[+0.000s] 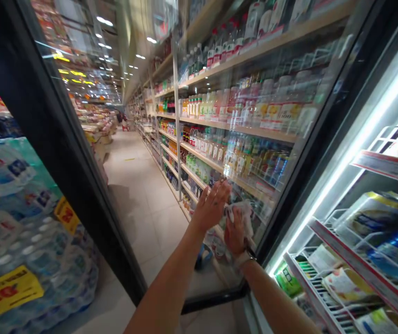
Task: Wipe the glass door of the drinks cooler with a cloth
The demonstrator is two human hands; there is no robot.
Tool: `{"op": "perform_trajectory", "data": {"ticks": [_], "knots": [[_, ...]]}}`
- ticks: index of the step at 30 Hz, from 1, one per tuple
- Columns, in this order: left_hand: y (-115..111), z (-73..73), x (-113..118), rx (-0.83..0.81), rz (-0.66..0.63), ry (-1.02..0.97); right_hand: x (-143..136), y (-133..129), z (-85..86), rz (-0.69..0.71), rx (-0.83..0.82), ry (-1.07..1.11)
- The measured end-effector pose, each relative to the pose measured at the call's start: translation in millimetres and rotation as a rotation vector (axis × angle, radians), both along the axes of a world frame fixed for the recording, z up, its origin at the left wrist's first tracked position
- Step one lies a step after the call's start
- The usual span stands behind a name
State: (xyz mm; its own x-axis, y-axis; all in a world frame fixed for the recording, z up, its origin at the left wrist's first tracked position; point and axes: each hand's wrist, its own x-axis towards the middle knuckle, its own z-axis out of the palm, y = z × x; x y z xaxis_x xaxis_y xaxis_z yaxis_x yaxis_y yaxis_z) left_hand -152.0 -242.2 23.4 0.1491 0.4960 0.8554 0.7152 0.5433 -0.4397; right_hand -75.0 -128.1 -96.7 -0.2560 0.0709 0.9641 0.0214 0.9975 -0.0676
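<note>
A glass cooler door (91,174) with a black frame stands open in front of me. My left hand (213,206) lies against the glass in the lower middle, fingers stretched out, holding nothing. Just right of it, my right hand (235,234) presses a crumpled white cloth (247,213) to the pane. Part of the cloth is hidden under the fingers, and whether it is fabric or paper is hard to tell. A band (250,253) circles my right wrist.
On the right, the lit cooler has wire shelves (350,250) with cans and cups. Left of the door are stacked packs of water bottles (42,250) with yellow price signs. Beyond or reflected in the glass are drink shelves (216,123) and a tiled aisle (129,171).
</note>
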Motion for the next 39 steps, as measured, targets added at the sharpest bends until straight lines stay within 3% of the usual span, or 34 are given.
{"op": "perform_trajectory", "data": {"ticks": [3,5,7,12,14,15,17,22,24,25,27,31,33,34,36,39], "knots": [[0.3,-0.2,-1.2,-0.009,0.002,-0.012,11.2,-9.7,-41.0,0.022,0.054,-0.032],[1.1,-0.6,-2.8,-0.01,0.004,-0.011,12.7,-6.8,-43.8,0.02,0.068,-0.054],[2.1,-0.8,-4.9,0.005,0.006,0.002,8.5,2.3,-25.2,0.003,0.067,-0.068],[4.0,-0.3,-9.6,0.011,-0.005,-0.002,-13.2,26.9,63.8,-0.01,-0.017,-0.02],[4.2,0.0,-10.6,0.013,-0.01,-0.011,-20.3,29.3,80.6,-0.01,-0.062,0.011],[4.1,0.1,-11.0,0.016,-0.01,-0.013,-22.6,28.1,79.7,-0.014,-0.075,0.018],[4.0,0.4,-11.6,0.014,-0.014,-0.008,-23.5,21.7,59.9,-0.021,-0.076,0.017],[4.4,0.6,-12.9,0.017,-0.015,0.01,-4.9,0.2,-24.3,-0.006,0.011,-0.044],[4.8,0.7,-12.9,0.02,-0.017,0.009,2.1,0.6,-35.4,-0.008,0.051,-0.083],[4.9,0.8,-12.8,0.021,-0.017,0.009,3.3,3.7,-31.8,-0.017,0.063,-0.091],[5.0,1.5,-12.3,0.026,-0.013,0.013,0.5,13.7,-7.4,-0.045,0.065,-0.079],[4.4,3.1,-12.2,0.037,-0.005,0.026,-15.4,33.4,74.9,-0.087,-0.029,0.005],[4.1,2.6,-13.1,0.041,0.002,0.026,-21.2,35.8,104.1,-0.085,-0.065,0.052],[4.2,1.9,-13.8,0.042,0.004,0.025,-22.9,34.6,110.4,-0.082,-0.071,0.064],[5.0,-0.2,-15.2,0.041,-0.001,0.028,-24.7,28.0,104.2,-0.076,-0.06,0.057],[7.2,-1.8,-16.1,0.027,-0.025,0.014,-25.9,14.4,61.0,-0.076,-0.028,0.024]]}}
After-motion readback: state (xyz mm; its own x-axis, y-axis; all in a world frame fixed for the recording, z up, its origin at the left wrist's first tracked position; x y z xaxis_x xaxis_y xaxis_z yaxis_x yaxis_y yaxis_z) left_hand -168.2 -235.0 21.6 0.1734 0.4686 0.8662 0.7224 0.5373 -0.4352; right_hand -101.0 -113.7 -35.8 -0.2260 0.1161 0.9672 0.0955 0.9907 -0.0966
